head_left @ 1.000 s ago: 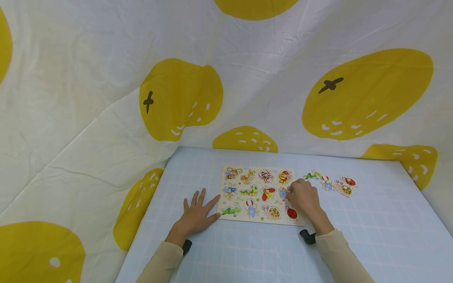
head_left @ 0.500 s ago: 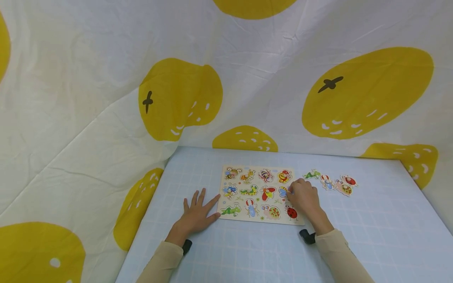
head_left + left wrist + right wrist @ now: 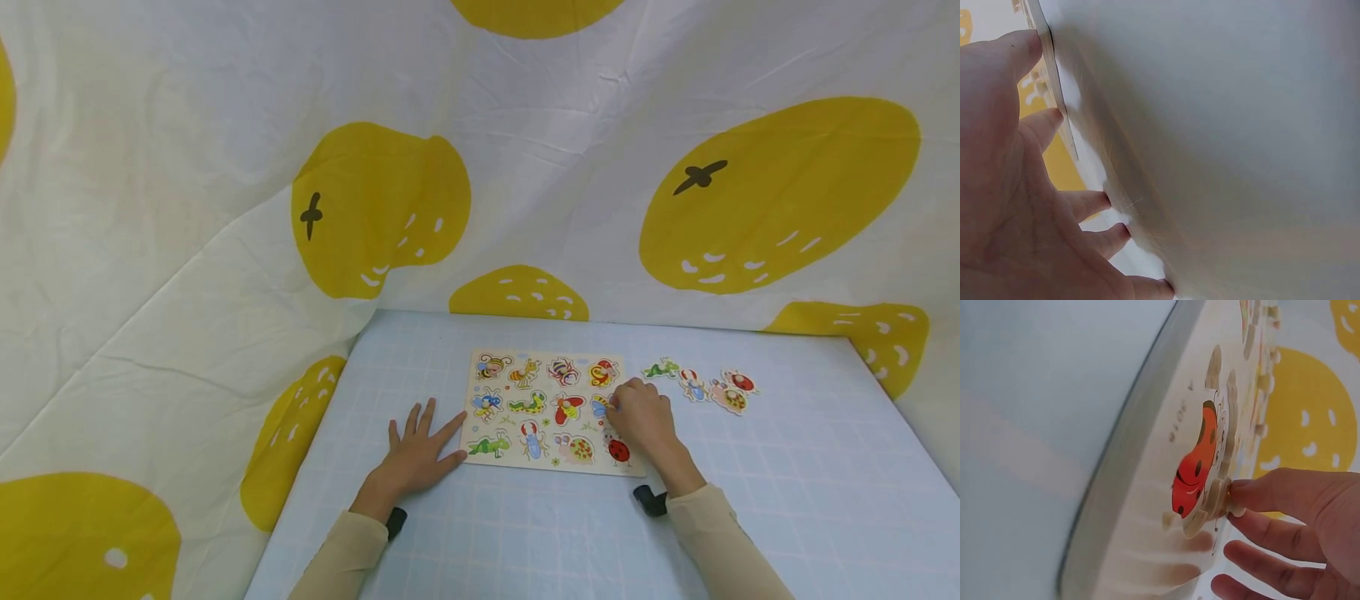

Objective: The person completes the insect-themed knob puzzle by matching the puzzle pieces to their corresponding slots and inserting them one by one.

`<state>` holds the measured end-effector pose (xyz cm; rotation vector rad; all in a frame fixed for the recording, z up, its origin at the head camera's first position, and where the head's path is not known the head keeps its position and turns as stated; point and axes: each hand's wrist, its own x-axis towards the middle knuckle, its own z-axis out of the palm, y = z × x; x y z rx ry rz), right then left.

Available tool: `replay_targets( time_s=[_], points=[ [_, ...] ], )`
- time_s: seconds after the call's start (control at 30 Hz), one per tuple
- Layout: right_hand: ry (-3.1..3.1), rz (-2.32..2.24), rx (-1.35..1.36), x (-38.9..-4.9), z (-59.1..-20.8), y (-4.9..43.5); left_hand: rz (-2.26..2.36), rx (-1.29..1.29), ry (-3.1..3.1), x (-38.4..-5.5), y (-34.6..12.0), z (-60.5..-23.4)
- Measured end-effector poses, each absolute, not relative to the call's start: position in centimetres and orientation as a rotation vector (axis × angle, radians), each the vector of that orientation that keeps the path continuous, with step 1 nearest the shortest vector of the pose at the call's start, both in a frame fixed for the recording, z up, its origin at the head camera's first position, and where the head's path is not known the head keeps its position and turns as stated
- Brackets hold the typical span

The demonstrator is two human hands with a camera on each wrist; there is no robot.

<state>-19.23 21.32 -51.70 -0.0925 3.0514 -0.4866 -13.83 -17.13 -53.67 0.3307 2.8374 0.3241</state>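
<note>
A wooden peg puzzle board [image 3: 552, 437] with insect pictures lies flat between the hands in the head view. My left hand [image 3: 411, 462] is spread with straight fingers at its left edge. In the left wrist view, thumb and index fingertips [image 3: 1054, 116] touch the board's side while the other fingertips rest on the table. My right hand [image 3: 647, 419] is over the right column and partly covers a blue-winged insect piece [image 3: 601, 406]. The right wrist view shows thumb and index finger pinching the small knob [image 3: 1235, 506] of a puzzle piece. A ladybug picture [image 3: 1196, 465] is beside it.
Several loose puzzle pieces lie right of the board: a green grasshopper [image 3: 662, 368], a stag beetle [image 3: 692, 386], a snail [image 3: 727, 399] and a ladybug [image 3: 739, 382]. A white cloth [image 3: 540, 192] with yellow fruit prints hangs behind the pale blue table [image 3: 525, 542].
</note>
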Motion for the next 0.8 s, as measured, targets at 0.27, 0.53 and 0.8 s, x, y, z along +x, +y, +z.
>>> replay_targets(
  time_s=[0.27, 0.53, 0.8],
  points=[
    [3.052, -0.546, -0.138, -19.2, -51.4, 21.8, 0.313, 0.329, 2.839, -13.8, -17.1, -53.6],
    [3.093, -0.661, -0.120, -19.5, -50.5, 22.7, 0.334, 0.320, 2.833, -13.8, -17.1, -53.5],
    [3.142, -0.684, -0.078, -20.2, -50.0, 24.1, 0.327, 0.319, 2.836, -13.8, -17.1, -53.6]
  ],
)
